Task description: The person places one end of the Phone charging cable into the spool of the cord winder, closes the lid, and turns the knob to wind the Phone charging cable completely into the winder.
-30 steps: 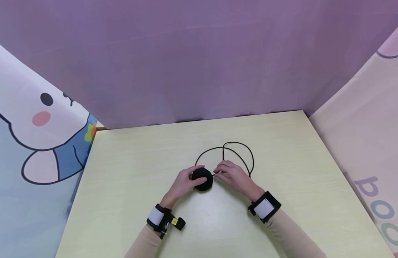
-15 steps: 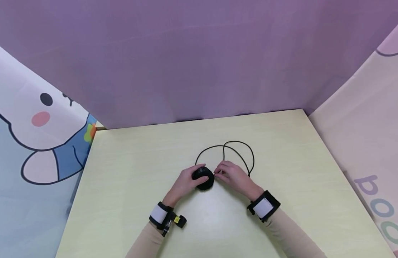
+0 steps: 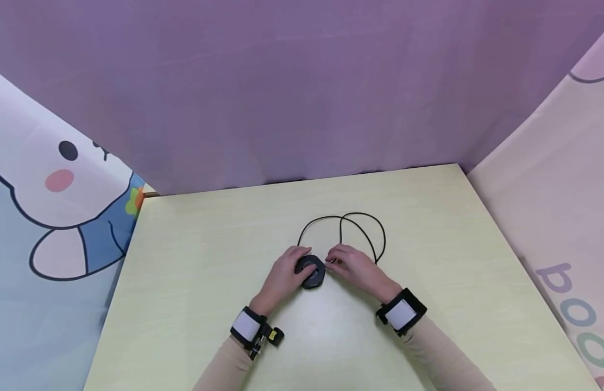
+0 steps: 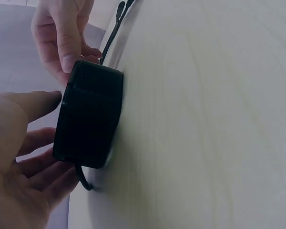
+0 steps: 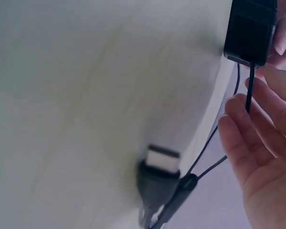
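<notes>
In the head view, a small black many-sided puck-like device [image 3: 318,278] sits at mid-table; its kind cannot be told. My left hand [image 3: 282,277] holds it from the left, thumb over its top and fingers around the far side. In the left wrist view the thick side of the device [image 4: 88,114] faces the camera. My right hand [image 3: 357,270] is close by on the right, thumb and fingertips at the thin black cable [image 5: 251,86] where it leaves the device. Part of this cable is hidden by the fingers. A USB-type plug [image 5: 158,183] appears blurred in the right wrist view.
The cable loop [image 3: 384,236] lies on the pale wooden table [image 3: 209,244] beyond both hands. Purple cloth [image 3: 302,98] stands behind the table's back edge. Printed cloths hang at the left [image 3: 18,304] and right [image 3: 551,179].
The device has turned in my left hand, its top now showing greyer, and has shifted slightly right. My left hand has moved slightly right with it. The right hand has barely moved.
</notes>
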`<move>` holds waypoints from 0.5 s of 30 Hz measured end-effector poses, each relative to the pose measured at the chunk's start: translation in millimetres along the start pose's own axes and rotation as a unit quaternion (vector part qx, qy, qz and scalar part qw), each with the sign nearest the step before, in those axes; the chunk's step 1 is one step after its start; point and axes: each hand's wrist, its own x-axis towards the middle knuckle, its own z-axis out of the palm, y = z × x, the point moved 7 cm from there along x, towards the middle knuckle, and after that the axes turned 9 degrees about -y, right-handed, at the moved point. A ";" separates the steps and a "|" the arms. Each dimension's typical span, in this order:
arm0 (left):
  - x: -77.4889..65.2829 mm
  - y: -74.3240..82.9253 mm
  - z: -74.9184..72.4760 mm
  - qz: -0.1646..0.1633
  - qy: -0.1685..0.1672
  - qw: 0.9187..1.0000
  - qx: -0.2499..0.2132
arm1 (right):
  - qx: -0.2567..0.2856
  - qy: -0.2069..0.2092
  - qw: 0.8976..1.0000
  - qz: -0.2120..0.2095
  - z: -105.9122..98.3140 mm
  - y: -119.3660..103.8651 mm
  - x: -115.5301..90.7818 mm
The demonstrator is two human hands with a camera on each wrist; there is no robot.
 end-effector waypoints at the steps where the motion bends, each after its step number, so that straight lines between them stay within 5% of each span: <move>1: -0.2 1.3 -0.2 0.002 0.000 1.000 0.008 | 0.001 0.001 1.000 0.003 -0.6 0.1 -0.6; 6: -1.1 11.9 1.1 0.035 -0.020 0.996 0.082 | -0.003 0.009 1.000 0.022 -4.2 0.5 -4.2; 11: -1.9 22.1 4.3 0.064 -0.046 0.979 0.185 | 0.011 0.013 0.999 0.032 -5.6 -1.2 -7.3; 15: -1.3 27.5 5.8 0.066 -0.065 0.971 0.220 | 0.030 0.007 0.999 0.043 -4.2 -2.7 -10.6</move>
